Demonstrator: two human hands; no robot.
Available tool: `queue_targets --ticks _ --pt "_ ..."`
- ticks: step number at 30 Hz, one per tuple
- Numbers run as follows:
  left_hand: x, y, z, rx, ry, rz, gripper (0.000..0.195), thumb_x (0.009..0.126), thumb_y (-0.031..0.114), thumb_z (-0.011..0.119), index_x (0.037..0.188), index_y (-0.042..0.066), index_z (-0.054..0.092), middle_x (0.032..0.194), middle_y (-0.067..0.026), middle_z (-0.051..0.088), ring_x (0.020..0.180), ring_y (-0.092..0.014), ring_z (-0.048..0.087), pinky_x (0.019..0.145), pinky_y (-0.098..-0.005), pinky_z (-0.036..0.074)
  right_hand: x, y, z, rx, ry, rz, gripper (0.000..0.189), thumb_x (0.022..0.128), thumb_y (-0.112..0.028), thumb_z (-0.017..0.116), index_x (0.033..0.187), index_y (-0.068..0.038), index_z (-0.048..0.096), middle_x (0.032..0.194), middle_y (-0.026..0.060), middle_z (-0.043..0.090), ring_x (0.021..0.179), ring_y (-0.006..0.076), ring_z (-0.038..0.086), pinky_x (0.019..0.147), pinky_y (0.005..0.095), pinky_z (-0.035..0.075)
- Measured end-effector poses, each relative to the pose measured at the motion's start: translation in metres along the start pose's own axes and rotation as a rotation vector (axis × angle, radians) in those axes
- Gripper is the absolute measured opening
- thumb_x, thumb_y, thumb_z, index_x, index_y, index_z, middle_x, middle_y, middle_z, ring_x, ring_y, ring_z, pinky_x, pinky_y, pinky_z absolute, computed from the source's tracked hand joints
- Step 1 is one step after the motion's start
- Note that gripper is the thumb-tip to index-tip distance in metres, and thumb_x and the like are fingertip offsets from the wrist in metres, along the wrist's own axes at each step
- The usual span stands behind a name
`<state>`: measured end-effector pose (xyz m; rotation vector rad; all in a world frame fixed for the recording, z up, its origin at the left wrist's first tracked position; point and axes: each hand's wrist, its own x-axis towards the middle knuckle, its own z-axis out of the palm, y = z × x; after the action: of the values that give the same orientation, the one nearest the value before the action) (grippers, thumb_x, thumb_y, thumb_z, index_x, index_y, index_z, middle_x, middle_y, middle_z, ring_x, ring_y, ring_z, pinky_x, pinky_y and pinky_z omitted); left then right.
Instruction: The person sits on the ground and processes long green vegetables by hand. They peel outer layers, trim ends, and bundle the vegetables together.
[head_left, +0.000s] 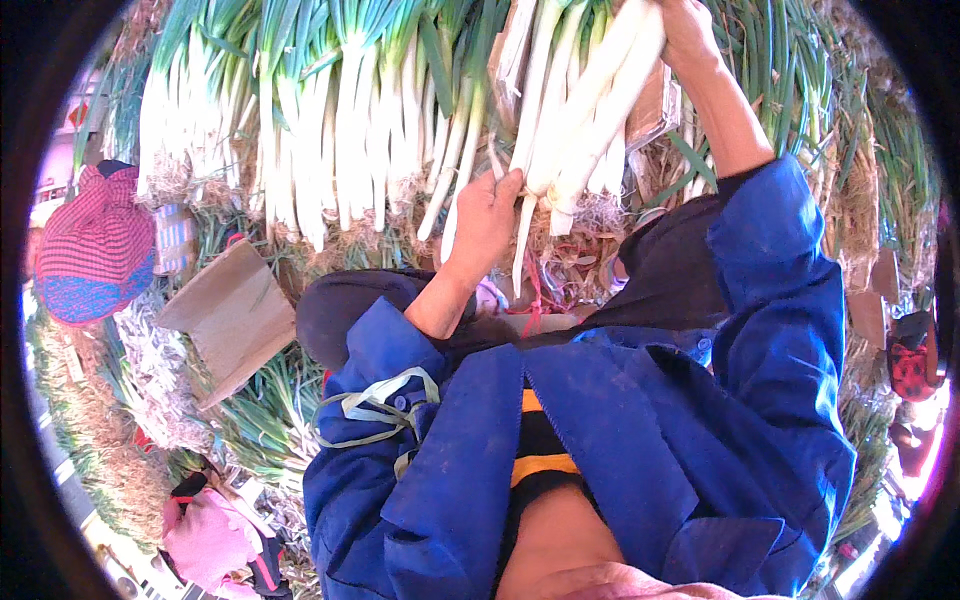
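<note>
A bundle of thick green onions (600, 105) with white stalks lies before me, roots towards my knees. My right hand (686, 34), at the top edge of the view, grips the bundle at its right side; its fingertips are partly cut off. Beside the root ends, my left hand (484, 217) is closed with its thumb up. A thin pale strip (495, 157) sticks out above that fist. Another pale strip (523, 240) hangs down just right of it, and I cannot tell whether the hand holds it. Under the bundle is a wooden block (654, 112).
More green onions (345, 142) lie in a row at left, roots facing me. A bent cardboard piece (232, 315) rests by my left knee. Red string (535, 300) lies between my legs. Other people crouch nearby, one in a pink top (210, 536), another in a checked garment (97, 240).
</note>
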<state>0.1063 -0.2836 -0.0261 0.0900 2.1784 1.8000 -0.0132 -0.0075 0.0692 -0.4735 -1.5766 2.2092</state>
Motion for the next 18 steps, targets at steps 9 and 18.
queue_targets --ticks 9,18 --pt "0.025 -0.093 0.020 -0.163 -0.058 -0.261 0.059 0.073 0.006 0.072 0.124 -0.001 0.043 0.117 -0.0205 0.052 0.105 -0.027 0.055 0.090 -0.0368 0.045 0.018 -0.038 -0.050 -0.027 -0.112 0.153 0.018 0.085 -0.017 0.055 0.082 0.001 0.058 0.067 0.0101 0.060 0.056 0.0221 0.060 0.056 0.0339 0.053" --pt "0.082 -0.156 0.019 -0.177 0.164 -0.441 0.030 0.082 0.025 0.066 0.101 0.002 0.061 0.093 -0.0089 0.062 0.087 -0.017 0.056 0.075 -0.0297 0.044 0.093 0.148 -0.055 -0.546 -0.270 0.322 0.051 0.086 -0.029 0.059 0.118 0.009 0.048 0.118 0.0225 0.055 0.107 0.0306 0.056 0.092 0.0431 0.046"
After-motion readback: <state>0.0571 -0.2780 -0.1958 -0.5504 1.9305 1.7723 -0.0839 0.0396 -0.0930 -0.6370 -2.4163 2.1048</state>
